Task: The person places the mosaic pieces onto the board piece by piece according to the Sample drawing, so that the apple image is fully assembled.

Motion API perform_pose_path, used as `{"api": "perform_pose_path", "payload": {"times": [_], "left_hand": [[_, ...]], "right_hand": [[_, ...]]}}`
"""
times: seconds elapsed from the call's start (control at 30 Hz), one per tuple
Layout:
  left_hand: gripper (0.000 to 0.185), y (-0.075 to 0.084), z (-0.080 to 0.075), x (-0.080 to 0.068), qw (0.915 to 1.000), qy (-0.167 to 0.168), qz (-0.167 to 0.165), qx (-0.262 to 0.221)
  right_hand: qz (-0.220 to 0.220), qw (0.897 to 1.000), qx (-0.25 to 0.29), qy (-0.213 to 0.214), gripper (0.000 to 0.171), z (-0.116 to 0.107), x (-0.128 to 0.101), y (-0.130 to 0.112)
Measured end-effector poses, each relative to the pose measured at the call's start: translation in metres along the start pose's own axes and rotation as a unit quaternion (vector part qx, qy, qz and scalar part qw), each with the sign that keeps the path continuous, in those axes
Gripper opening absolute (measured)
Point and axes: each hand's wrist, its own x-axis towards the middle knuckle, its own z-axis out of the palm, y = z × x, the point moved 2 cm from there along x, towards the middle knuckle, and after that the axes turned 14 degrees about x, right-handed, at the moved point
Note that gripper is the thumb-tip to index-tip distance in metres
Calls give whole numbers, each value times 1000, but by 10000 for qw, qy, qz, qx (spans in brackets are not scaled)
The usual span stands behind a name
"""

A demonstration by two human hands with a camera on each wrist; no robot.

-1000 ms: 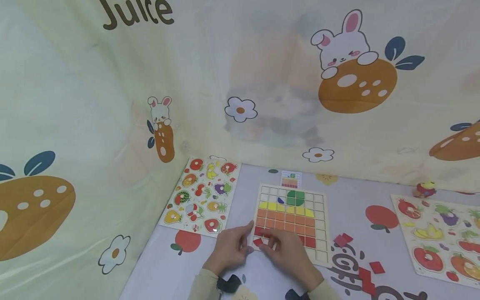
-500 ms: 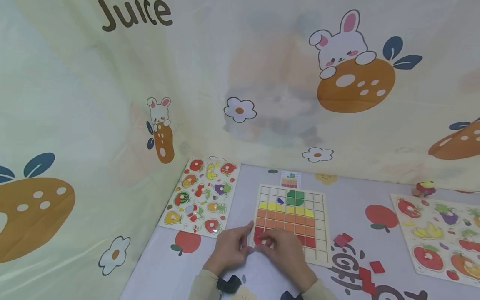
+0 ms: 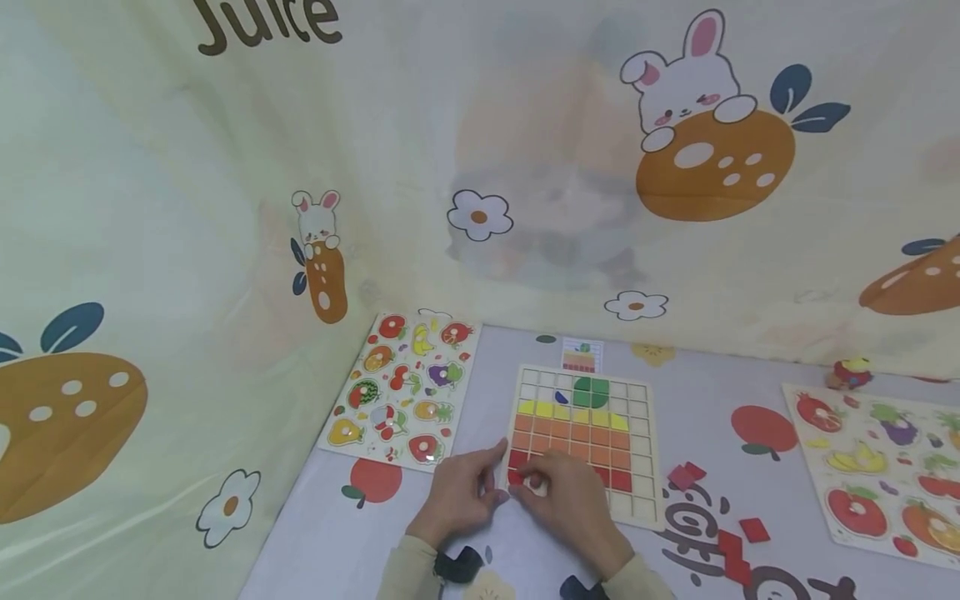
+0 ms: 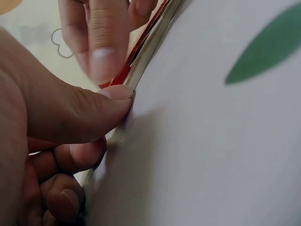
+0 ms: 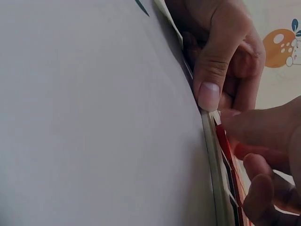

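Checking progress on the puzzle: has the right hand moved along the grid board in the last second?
Yes. The right hand crept left toward the grid board's left edge.
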Motion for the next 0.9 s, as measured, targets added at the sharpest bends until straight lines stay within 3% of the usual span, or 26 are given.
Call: {"api": "perform_pose_path", "payload": {"times": [0.4,0.9], "left_hand": [[74,1,-1,0,10000,15,-26,52],[74,2,0,0,9999,-39,-83,74]], "right_hand": [[-135,9999,-20,53,10,1,2,-1],[-150,9999,-46,49,13,0,1,1]]}}
